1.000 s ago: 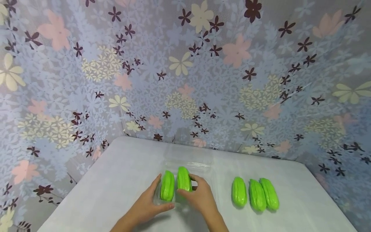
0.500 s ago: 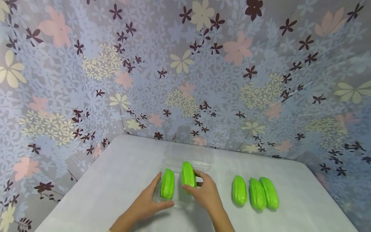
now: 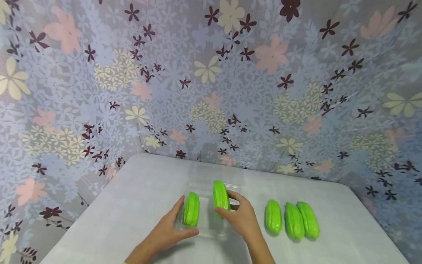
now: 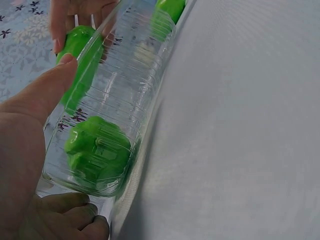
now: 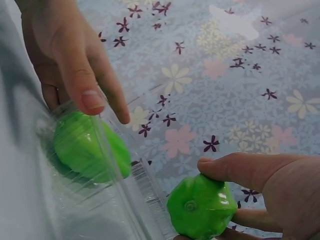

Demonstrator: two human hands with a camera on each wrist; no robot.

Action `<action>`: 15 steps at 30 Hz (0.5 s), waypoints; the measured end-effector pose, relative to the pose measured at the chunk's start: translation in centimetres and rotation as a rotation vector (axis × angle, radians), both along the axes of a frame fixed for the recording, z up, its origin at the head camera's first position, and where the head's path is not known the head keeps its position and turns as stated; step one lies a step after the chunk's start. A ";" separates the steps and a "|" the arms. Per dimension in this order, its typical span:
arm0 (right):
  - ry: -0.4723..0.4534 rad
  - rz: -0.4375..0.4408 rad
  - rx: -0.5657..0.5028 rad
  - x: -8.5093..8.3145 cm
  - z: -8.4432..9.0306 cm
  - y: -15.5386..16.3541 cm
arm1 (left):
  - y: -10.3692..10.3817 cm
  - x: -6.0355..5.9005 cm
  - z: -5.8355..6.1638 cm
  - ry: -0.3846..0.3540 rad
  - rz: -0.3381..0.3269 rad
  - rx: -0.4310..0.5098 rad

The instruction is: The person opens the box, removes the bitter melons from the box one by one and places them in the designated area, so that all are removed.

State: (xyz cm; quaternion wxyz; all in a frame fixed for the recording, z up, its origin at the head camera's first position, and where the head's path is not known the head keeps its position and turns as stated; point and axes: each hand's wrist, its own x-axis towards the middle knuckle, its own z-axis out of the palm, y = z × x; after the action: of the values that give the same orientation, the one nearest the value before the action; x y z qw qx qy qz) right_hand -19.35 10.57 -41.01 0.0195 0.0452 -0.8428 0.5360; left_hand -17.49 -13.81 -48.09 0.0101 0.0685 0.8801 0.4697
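Overhead, the head view gives the layout: a clear tray (image 3: 211, 205) sits near the front edge of the white table (image 3: 138, 205), about midway along it. One green gourd (image 3: 191, 209) lies in the tray's left part. The left hand (image 3: 166, 229) wraps the tray's front-left corner, thumb along the front rim, fingers up the left wall. The right hand (image 3: 242, 216) grips a second gourd (image 3: 221, 194) between thumb and curled fingers, over the tray's right part. Whether it touches the tray floor cannot be told from this view. Three more gourds (image 3: 292, 220) lie side by side toward the table's right edge, well apart from the tray.

Left wrist view adds what the head view hides: the ribbed tray wall (image 4: 120, 95), the stem end of the resting gourd (image 4: 95, 150) against that wall, and the left thumb (image 4: 50, 90) pressed on the rim. The held gourd (image 4: 82, 50) shows behind the plastic, right fingers (image 4: 62, 20) over it.

Right wrist view shows the held gourd's end (image 5: 200, 205) clear of the tray rim (image 5: 145, 185), clamped between thumb (image 5: 240, 170) and fingers. Floral sheeting (image 3: 211, 73) backs the table.
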 end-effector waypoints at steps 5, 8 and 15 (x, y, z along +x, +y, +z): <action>-0.012 -0.007 -0.025 0.1 0.1 0.5 | -0.1 0.2 0.1 -0.004 0.004 0.000; -0.027 -0.017 -0.039 0.1 0.3 0.7 | -0.2 0.2 0.1 -0.003 0.008 0.003; -0.036 -0.059 -0.056 -0.1 0.8 1.8 | 0.1 0.2 0.3 -0.007 -0.003 0.016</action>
State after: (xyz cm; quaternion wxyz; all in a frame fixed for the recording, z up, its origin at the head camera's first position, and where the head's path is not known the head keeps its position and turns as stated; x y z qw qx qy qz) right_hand -19.41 12.35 -40.24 0.0213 0.0103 -0.8286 0.5593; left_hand -17.29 -13.70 -47.81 0.0131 0.0681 0.8762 0.4769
